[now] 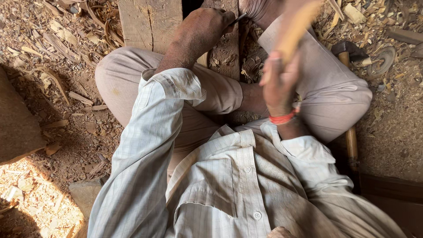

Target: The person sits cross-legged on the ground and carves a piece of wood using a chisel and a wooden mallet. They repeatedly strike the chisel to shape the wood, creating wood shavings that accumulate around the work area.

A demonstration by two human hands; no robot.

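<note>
I sit cross-legged on the ground, looking down at my lap. My left hand (207, 24) is closed around a thin dark metal chisel (239, 18) whose tip rests on a wooden plank (150, 20) lying in front of my knees. My right hand (280, 81), blurred by motion, grips a pale wooden mallet handle (296, 26) raised above the plank. A red band circles my right wrist (282, 118). My bare foot (257, 6) presses on the plank at the top.
Wood chips and shavings (57, 53) cover the ground all around. A hammer-like tool with a wooden handle (350, 132) lies by my right knee, with a round metal disc (383, 59) beyond it. A brown block (15, 119) sits at the left.
</note>
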